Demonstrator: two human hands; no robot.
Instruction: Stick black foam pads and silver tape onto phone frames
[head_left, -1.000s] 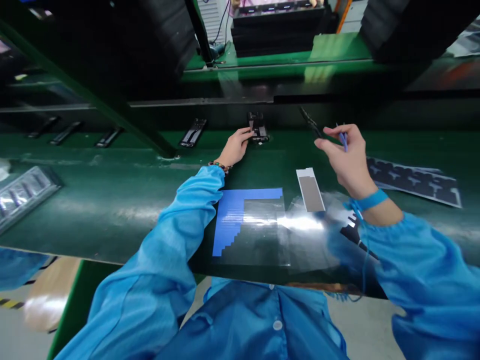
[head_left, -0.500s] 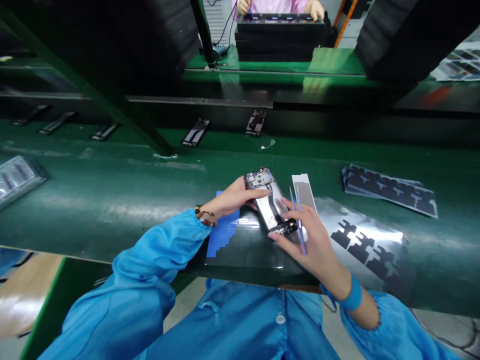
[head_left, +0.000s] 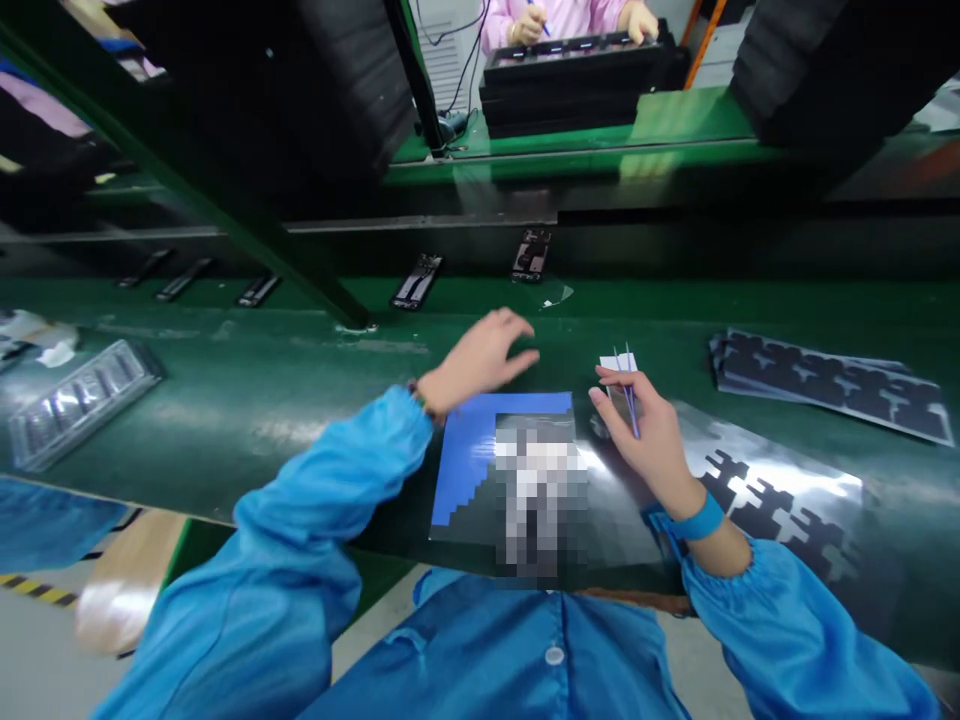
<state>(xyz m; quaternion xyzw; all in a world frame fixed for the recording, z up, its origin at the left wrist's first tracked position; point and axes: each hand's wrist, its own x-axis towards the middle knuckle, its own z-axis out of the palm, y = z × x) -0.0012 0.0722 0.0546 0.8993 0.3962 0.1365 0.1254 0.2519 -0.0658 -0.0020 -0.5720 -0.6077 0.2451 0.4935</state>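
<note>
Half a second on, the left hand (head_left: 484, 358) has released the phone (head_left: 536, 490) and hovers, thumb and fingers apart; the right hand (head_left: 649, 425), off it too, grips tweezers (head_left: 633, 415). The phone, apparently the pixelated shape, lies at the left hand's 5 o'clock near the edge; green bench (head_left: 262, 400) stretches at 9 o'clock to a plastic tray (head_left: 86, 405).

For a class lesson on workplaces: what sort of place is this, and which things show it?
Probably a phone assembly or repair workshop: what look like opened phones lie along a long green bench, and the right hand holds purple tweezers.
</note>
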